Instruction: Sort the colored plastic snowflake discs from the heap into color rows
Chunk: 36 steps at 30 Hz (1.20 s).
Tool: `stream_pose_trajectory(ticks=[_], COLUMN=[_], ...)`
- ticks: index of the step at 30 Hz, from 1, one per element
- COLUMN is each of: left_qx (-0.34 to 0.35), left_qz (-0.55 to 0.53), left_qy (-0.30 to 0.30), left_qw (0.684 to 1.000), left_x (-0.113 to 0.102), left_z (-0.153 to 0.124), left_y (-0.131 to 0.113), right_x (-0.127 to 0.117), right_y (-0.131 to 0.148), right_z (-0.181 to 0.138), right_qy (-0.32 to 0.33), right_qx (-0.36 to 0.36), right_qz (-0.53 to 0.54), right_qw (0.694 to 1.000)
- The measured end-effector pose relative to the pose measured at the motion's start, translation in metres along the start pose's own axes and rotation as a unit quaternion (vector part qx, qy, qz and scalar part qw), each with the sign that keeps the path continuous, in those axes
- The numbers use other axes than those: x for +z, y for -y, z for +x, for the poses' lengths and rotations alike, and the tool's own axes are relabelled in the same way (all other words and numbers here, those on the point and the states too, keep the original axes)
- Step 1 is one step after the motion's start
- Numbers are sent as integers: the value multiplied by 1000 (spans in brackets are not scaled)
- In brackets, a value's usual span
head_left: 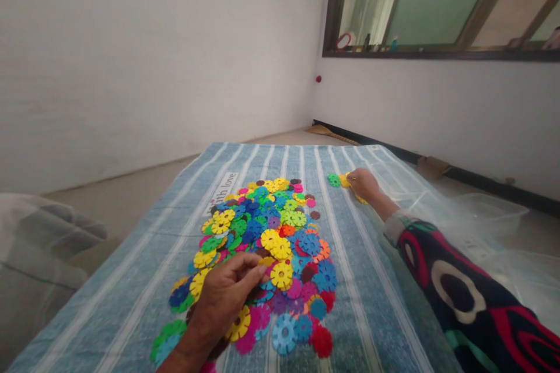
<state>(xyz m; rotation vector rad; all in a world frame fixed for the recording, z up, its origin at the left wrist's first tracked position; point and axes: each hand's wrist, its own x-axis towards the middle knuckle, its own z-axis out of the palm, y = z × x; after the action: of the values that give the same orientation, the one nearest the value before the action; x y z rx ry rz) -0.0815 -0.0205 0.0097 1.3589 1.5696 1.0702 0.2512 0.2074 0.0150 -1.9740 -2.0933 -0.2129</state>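
Note:
A heap of notched plastic flower-shaped discs (251,218) in many colours covers the middle of the cloth. My left hand (227,288) is over the near part of the heap, thumb and fingers pinched on the edge of a yellow disc (266,261). Other yellow discs (281,275) lie just beside its fingertips. Farther off to the right, my right hand (366,183) has its fingers closed at a yellow disc (343,180). A green disc (333,180) lies left of that one, and more yellow shows under the hand. The palm side of the right hand is hidden.
A blue-and-white striped cloth (144,262) covers the table. Clear plastic containers (490,210) stand at the right beyond my sleeve. Pale translucent material (35,250) hangs at the left. Behind are white walls and a window (437,0) with small items on its sill.

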Motion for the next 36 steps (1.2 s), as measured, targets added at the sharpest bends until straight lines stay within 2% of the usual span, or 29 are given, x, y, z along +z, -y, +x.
stream_pose_trajectory(ticks=[6,12,21,27,29,31,34,36], left_qx=[8,9,13,11,14,23,44,54], left_qz=[12,29,15,-12,-15,-9,19,44], left_qy=[5,12,19,29,29,27,25,25], left_qw=[1000,999,1000,999,999,999,999,997], left_x=[-1,-2,-1,0,0,0,0,0], left_z=[0,1,2,1,1,1,0,0], left_y=[-2,-3,0,-6,-6,-5,-4,-6], right_x=[6,6,1,-2,-3,-6,-18,-27], right_y=[0,-2,-1,28,48,71,105,125], right_z=[7,9,2,-36,-59,-85,-123,-144], right_qy=[41,50,8,-48,-101,-144,-159,-146], right_qx=[-3,-7,2,-40,-100,-159,-236,-284], right_qz=[-43,-54,-20,48,145,234,324,361], right_qw=[998,997,1000,997,979,948,902,876])
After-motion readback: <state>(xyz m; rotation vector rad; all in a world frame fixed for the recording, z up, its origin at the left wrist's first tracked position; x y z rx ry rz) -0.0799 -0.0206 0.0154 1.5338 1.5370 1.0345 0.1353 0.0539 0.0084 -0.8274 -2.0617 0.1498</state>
